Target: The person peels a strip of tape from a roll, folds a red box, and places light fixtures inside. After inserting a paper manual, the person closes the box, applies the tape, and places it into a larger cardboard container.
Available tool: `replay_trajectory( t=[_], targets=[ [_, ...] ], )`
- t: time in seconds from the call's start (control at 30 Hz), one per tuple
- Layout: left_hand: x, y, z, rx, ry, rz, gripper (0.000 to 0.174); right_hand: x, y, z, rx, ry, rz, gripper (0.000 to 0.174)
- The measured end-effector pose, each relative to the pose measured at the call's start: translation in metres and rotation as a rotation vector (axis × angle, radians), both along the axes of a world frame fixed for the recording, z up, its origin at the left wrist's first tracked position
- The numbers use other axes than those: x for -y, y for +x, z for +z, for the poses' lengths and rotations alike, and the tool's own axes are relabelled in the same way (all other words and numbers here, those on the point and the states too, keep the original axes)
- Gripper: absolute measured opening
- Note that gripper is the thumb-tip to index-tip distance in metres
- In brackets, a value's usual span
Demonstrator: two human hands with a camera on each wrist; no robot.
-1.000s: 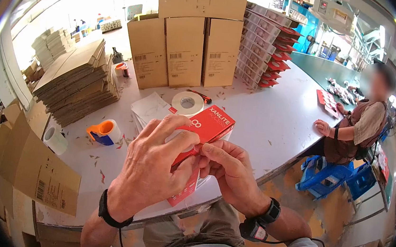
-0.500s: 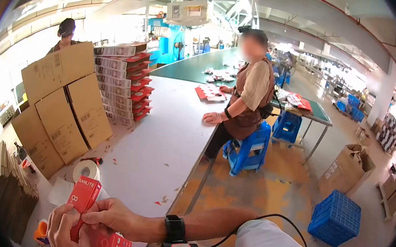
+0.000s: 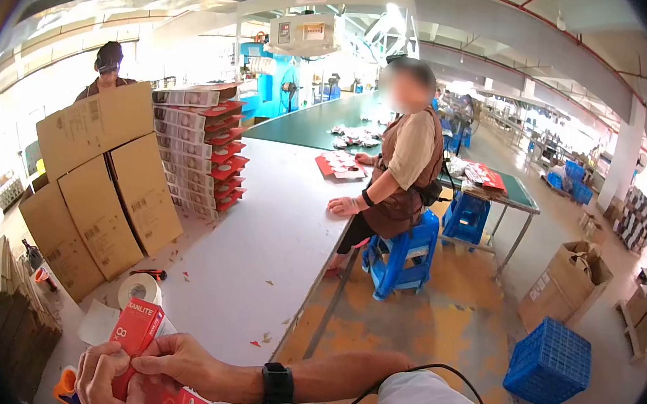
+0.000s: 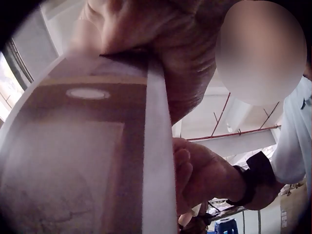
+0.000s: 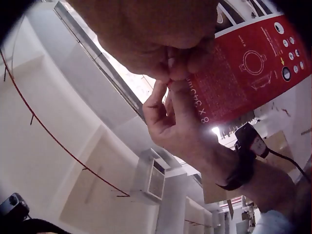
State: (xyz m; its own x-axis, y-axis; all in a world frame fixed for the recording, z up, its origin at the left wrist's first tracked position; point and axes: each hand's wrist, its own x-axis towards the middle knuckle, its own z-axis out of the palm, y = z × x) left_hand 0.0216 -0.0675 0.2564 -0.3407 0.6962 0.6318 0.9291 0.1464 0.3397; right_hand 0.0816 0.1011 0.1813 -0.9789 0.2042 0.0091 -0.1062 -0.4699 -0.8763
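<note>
A red printed carton (image 3: 136,330) lettered XANLITE stands up between both hands at the lower left of the head view. The left hand (image 3: 100,381) grips it from the near left side, fingers curled over its face. At the carton's edge the right hand (image 3: 182,364) pinches with thumb and fingertips. In the right wrist view the carton's red side (image 5: 253,68) shows drawings and small round icons, and the fingertips of both hands meet beside it. What exactly the right fingertips pinch there, I cannot tell.
A tape roll (image 3: 140,290) and a cutter (image 3: 148,273) lie beyond the carton. Brown boxes (image 3: 99,188) and a tall stack of red-and-white packs (image 3: 200,151) stand behind. A person (image 3: 410,148) sits at the table's far side. A blue crate (image 3: 549,362) is on the floor.
The head view has swung right, putting the hands at lower left and bringing in the aisle. Both hands keep hold of the carton.
</note>
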Motion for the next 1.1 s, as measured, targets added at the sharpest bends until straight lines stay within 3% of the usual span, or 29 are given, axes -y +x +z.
replay_trajectory(
  t=[0.37,0.5,0.57,0.63,0.77,0.87,0.97,1.1],
  targets=[
    [0.002,0.003,0.001,-0.014,-0.042,0.043,0.019,-0.001,-0.006,-0.005,-0.050,0.211,-0.100,0.035],
    [0.003,-0.002,-0.002,-0.045,-0.060,0.062,0.019,-0.008,-0.005,-0.011,0.127,0.321,-0.153,0.045],
    [-0.008,-0.018,-0.019,-0.050,0.052,0.037,0.020,-0.001,-0.012,-0.023,0.192,0.325,-0.185,0.051],
    [-0.006,-0.024,-0.029,-0.040,0.101,0.045,0.021,-0.005,-0.002,-0.024,0.100,0.251,-0.102,0.047],
    [-0.004,-0.026,-0.019,-0.076,0.122,0.038,0.022,-0.022,0.014,-0.010,0.046,0.508,-0.115,0.034],
    [-0.001,-0.024,-0.019,-0.023,0.101,0.059,0.023,-0.051,0.015,-0.011,-0.080,0.645,-0.309,0.028],
    [-0.001,-0.024,-0.018,0.012,0.076,0.070,0.025,-0.068,0.014,0.029,-0.443,1.151,-0.642,0.031],
    [0.000,-0.027,-0.019,-0.001,0.066,0.080,0.027,-0.064,-0.010,0.055,-0.566,1.412,-0.436,0.050]
  ],
)
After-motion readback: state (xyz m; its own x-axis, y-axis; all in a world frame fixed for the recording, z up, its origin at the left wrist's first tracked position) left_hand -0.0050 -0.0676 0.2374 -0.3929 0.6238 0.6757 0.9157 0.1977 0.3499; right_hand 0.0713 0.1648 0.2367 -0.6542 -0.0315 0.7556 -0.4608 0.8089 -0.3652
